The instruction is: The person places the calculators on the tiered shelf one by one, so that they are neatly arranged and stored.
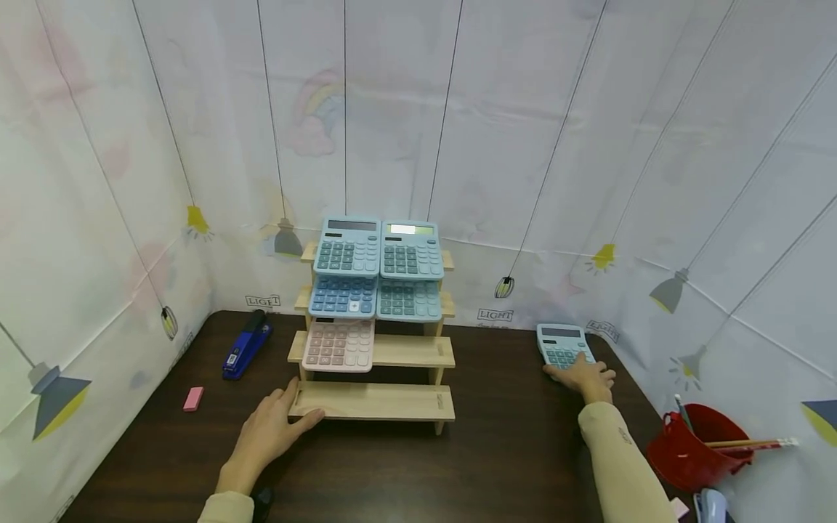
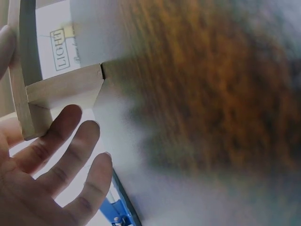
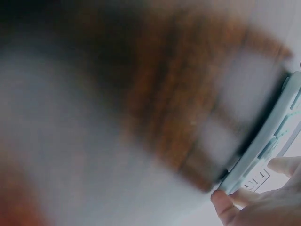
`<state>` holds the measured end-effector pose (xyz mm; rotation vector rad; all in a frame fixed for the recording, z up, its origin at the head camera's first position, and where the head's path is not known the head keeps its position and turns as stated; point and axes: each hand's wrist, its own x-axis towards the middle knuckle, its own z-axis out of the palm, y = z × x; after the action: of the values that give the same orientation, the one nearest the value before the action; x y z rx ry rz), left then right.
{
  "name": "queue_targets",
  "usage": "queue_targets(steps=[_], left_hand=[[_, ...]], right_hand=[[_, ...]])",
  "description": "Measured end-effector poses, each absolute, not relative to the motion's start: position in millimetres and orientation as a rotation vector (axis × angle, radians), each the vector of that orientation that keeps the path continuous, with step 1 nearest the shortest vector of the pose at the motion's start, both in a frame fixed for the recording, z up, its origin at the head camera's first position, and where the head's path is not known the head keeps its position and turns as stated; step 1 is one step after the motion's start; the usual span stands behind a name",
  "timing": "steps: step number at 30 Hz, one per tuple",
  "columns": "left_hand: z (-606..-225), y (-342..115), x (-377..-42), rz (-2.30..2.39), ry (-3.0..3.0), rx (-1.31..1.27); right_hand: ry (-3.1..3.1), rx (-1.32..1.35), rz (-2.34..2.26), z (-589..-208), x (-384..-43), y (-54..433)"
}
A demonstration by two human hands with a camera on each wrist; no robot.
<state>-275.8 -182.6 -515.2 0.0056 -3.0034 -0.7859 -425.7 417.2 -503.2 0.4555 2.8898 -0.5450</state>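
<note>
My left hand (image 1: 267,430) holds the left end of the lowest step of a tiered wooden stand (image 1: 373,402), thumb along its front edge and index finger at its left end. In the left wrist view the other fingers (image 2: 70,155) spread loosely beside the wood. At the far right of the table, my right hand (image 1: 588,378) grips the near end of a light blue calculator (image 1: 561,333). The right wrist view has the thumb at the rim of this calculator (image 3: 258,141), the other fingers partly hidden. Two light blue calculators (image 1: 346,247) stand on the top step.
Second step: a blue calculator (image 1: 343,296) and a teal one (image 1: 410,300). Third step: a pink calculator (image 1: 338,345) at left. A blue stapler (image 1: 247,344) and pink eraser (image 1: 193,399) lie left; a red bucket (image 1: 694,447) with pencils stands right.
</note>
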Motion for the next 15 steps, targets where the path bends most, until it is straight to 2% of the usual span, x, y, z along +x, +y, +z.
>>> queue_targets(steps=[15], left_hand=[[-517, -183, -274, -0.795, -3.006, -0.022]], right_hand=[[2.907, 0.39, -0.414, -500, -388, 393]])
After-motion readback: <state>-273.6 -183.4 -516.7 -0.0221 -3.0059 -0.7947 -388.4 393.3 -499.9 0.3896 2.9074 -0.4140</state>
